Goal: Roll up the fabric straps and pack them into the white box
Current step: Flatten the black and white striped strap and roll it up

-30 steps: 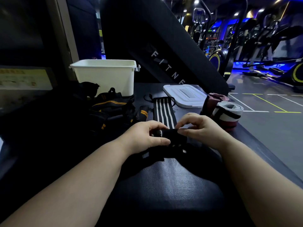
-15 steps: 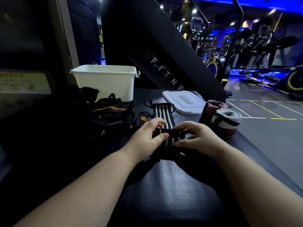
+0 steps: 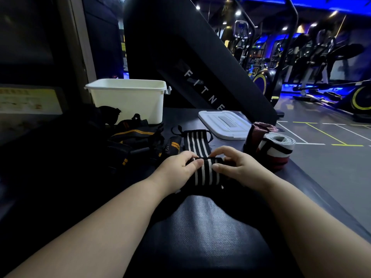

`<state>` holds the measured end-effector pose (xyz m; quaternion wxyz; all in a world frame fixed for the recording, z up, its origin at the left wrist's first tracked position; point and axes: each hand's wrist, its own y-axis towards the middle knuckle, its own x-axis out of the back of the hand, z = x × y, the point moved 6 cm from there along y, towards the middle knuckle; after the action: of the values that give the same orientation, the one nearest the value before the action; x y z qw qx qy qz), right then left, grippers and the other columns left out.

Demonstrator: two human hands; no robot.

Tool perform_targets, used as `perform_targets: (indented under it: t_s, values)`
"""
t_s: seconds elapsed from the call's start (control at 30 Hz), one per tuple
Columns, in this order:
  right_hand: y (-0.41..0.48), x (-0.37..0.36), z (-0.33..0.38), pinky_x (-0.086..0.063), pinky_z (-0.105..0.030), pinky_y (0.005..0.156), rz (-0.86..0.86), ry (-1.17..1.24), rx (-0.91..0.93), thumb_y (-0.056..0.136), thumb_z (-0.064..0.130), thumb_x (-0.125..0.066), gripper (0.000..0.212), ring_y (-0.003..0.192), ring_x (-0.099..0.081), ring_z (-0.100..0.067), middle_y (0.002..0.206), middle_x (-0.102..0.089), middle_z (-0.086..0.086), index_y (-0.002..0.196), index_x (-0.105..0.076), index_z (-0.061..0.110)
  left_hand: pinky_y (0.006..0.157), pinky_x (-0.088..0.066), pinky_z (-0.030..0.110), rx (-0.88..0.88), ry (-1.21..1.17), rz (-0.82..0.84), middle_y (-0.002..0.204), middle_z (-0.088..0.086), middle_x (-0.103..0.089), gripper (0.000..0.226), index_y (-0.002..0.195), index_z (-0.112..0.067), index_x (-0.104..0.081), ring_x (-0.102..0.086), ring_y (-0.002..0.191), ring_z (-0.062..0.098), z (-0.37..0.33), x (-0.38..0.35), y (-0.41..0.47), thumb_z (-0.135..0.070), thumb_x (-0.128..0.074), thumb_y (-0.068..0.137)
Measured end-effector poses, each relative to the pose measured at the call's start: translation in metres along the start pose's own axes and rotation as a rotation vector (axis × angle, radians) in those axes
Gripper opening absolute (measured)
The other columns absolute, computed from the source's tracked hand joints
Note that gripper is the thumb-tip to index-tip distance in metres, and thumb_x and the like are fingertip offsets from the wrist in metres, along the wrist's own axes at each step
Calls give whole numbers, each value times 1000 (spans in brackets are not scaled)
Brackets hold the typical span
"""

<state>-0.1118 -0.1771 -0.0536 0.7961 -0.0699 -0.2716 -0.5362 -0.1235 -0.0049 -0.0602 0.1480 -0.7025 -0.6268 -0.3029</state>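
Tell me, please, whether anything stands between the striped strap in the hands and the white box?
Only a low pile of black-and-orange straps lies between the striped strap and the white box; lifted over it, the way looks free. The box is open, its lid lying apart to the right.

White letters "F I T N E" run down the slanted black panel of the gym machine (image 3: 200,67) behind the open white plastic box (image 3: 128,101). In front of that box, a rolled black strap with orange marks (image 3: 172,146) shows "ERSI".
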Motion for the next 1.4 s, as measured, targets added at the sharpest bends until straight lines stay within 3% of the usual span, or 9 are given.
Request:
perform_targets:
  t_s: [0.2, 0.47, 0.57, 0.73, 0.93, 1.03, 1.13, 1.23, 1.4]
  values:
    - [1, 3, -6, -43, -25, 64, 2, -17, -10, 86, 28, -72, 9, 63, -52, -6, 68, -60, 8, 91, -66, 31, 66, -37, 27, -16, 13, -3, 73, -9, -50, 23, 102, -23, -48, -47, 67, 5, 0, -2, 2, -43, -54, 94]
    - [2, 4, -10, -45, -31, 68, 8, -56, -13, 72, 53, -72, 26, 69, -54, -9, 75, -63, 2, 89, -66, 35, 73, -39, 27, -107, 152, -91, 83, -9, -56, 22, 86, -23, -57, -54, 84, 13, -4, 0, 3, -44, -57, 92]
    - [2, 4, -8, -45, -27, 69, -14, -70, 12, 82, 39, -74, 10, 69, -54, -6, 73, -63, 8, 87, -66, 35, 85, -45, 22, -227, 26, -153, 95, -12, -58, 10, 89, -22, -66, -57, 91, 8, -7, 7, 2, -30, -70, 86]
    - [3, 10, 0, -46, -23, 85, -106, -290, 107, 83, 33, -74, 11, 90, -60, -3, 97, -60, 12, 82, -64, 39, 80, -48, 22, -216, -62, -141, 83, -8, -67, 4, 84, -23, -68, -61, 81, 6, -10, 4, 1, -22, -72, 85]
    - [3, 5, 7, -48, -21, 77, -172, -288, 218, 86, 15, -72, 27, 90, -61, -2, 91, -65, 12, 85, -63, 41, 89, -43, 11, -61, -39, 61, 111, -16, -63, 55, 113, -37, -64, -58, 103, -2, 0, 5, -7, -32, -89, 64]
    - [2, 7, 9, -49, -20, 81, -162, -267, 208, 83, 24, -75, 23, 96, -61, 0, 100, -65, 13, 88, -65, 45, 96, -38, 15, -78, 79, 80, 125, -11, -53, 76, 128, -32, -56, -50, 114, 2, -1, 2, -6, -28, -90, 61]
    - [-2, 7, 6, -51, -17, 84, -70, -278, 136, 63, 39, -85, 50, 111, -55, 6, 120, -56, 17, 108, -65, 39, 97, -37, 15, -121, 123, 48, 127, -6, -51, 70, 128, -26, -55, -50, 114, 5, -1, -1, -2, -26, -87, 65]
    - [-1, 2, 0, -49, -11, 81, -7, -379, 134, 60, 21, -92, 74, 115, -49, 7, 125, -47, 16, 125, -59, 30, 94, -31, 5, -166, 111, 21, 125, -5, -49, 58, 125, -18, -59, -48, 114, 5, -3, 1, -1, -24, -83, 72]
    - [0, 6, 1, -48, -10, 78, -39, -349, 138, 66, 22, -89, 62, 110, -55, 1, 116, -55, 14, 120, -62, 35, 82, -31, -4, -184, 101, 36, 115, -10, -48, 49, 122, -23, -62, -48, 104, 0, -3, 5, -3, -29, -79, 77]
